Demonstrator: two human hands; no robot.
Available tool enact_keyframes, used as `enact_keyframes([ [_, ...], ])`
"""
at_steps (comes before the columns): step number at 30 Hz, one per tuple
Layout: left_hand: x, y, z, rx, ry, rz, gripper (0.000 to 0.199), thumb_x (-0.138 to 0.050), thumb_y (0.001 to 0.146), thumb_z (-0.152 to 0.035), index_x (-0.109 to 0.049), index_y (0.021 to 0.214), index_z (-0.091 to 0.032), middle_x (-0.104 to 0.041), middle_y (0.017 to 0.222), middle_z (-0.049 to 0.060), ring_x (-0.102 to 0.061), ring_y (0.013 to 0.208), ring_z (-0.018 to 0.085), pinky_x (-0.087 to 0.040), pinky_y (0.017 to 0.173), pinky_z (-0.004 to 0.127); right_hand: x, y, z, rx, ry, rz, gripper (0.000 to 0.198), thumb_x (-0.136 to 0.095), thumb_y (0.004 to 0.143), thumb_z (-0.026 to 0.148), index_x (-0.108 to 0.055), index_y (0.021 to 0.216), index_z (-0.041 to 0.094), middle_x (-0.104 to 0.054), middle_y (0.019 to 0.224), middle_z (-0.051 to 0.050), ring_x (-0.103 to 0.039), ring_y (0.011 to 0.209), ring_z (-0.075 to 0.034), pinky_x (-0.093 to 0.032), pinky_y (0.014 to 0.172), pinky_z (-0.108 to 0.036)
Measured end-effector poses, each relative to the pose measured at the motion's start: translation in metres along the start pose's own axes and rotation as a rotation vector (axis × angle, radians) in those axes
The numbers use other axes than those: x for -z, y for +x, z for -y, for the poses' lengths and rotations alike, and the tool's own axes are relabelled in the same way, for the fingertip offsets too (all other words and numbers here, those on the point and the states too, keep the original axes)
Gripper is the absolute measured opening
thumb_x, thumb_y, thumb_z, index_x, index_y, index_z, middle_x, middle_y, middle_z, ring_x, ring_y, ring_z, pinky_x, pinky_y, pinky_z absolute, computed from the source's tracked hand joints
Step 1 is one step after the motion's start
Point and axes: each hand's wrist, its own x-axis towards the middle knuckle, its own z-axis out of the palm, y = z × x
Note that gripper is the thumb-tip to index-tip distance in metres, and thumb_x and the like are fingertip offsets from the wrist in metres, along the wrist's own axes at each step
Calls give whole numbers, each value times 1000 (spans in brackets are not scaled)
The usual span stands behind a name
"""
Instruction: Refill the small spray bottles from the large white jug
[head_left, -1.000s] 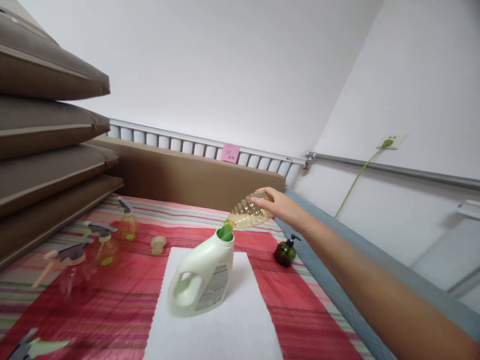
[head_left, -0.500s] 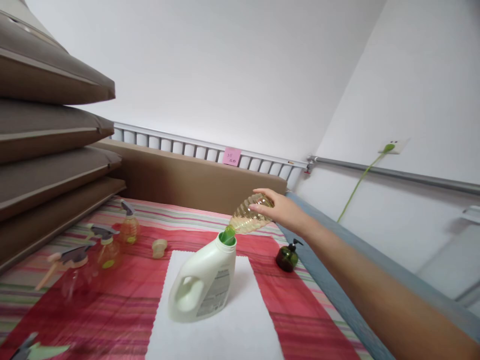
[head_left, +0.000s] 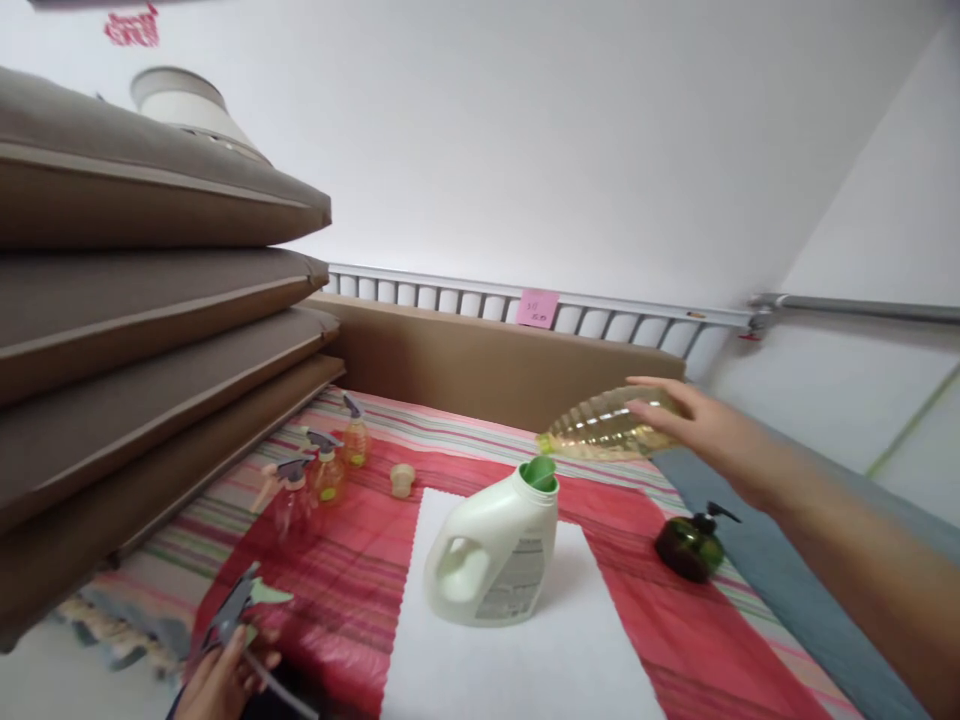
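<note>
From my seat on the head cam, I've got the right hand's (head_left: 694,412) fingers clamped round the base end of a clear ribbed bottle (head_left: 596,425), tipped nearly sideways with its neck just above the green-lined mouth of the white jug (head_left: 499,530). The jug's standing on a white sheet (head_left: 487,675), and at lower left my left hand (head_left: 217,685) has its fingers closed on a grey-and-green spray head (head_left: 238,605), tube (head_left: 281,688) sticking out.

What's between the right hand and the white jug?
The head view shows the yellowish bottle there, held tilted in the right hand, its neck toward the white jug.
</note>
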Motion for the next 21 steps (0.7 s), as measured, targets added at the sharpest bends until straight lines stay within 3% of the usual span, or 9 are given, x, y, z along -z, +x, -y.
enact_keyframes([
  [4,-49,-22,-31,-86,-72,149,34,-84,54,-40,-67,70,-16,-71,68,4,-65,59,17,-53,53,23,-15,-45,-20,-191,655,-64,49,-57,75,60,-60,116,33,-64,121,-13,-60,110,-34,-51,86,-46],
  [8,-119,-55,-69,-181,-158,293,31,-78,65,-40,-66,79,-16,-71,77,3,-63,61,13,-51,51,19,-66,-115,-58,-527,1115,122,51,-60,73,63,-65,111,30,-65,119,-14,-62,106,-33,-54,76,-43],
  [11,-161,-77,-83,-233,-229,353,27,-72,72,-41,-66,83,-16,-70,76,1,-63,62,12,-54,60,19,-108,-162,-81,-675,1284,214,54,-66,72,58,-61,117,28,-67,116,-10,-66,94,-26,-51,65,-32],
  [14,-185,-93,-85,-308,-276,396,26,-69,75,-41,-66,86,-17,-69,77,1,-63,64,12,-55,63,21,-135,-192,-89,-739,1375,248,57,-66,73,60,-59,118,25,-70,104,-11,-68,83,-23,-48,62,-27],
  [18,-198,-109,-76,-377,-266,410,25,-72,74,-39,-65,84,-18,-68,80,0,-63,71,13,-55,63,22,-144,-202,-87,-770,1367,217,54,-69,72,58,-60,112,24,-70,91,-8,-66,67,-19,-44,56,-26],
  [21,-201,-120,-69,-388,-233,431,24,-71,75,-38,-65,86,-18,-67,81,0,-63,76,15,-55,63,24,-140,-200,-85,-695,1400,240,50,-66,76,57,-60,113,23,-70,96,-9,-67,78,-20,-45,62,-26],
])
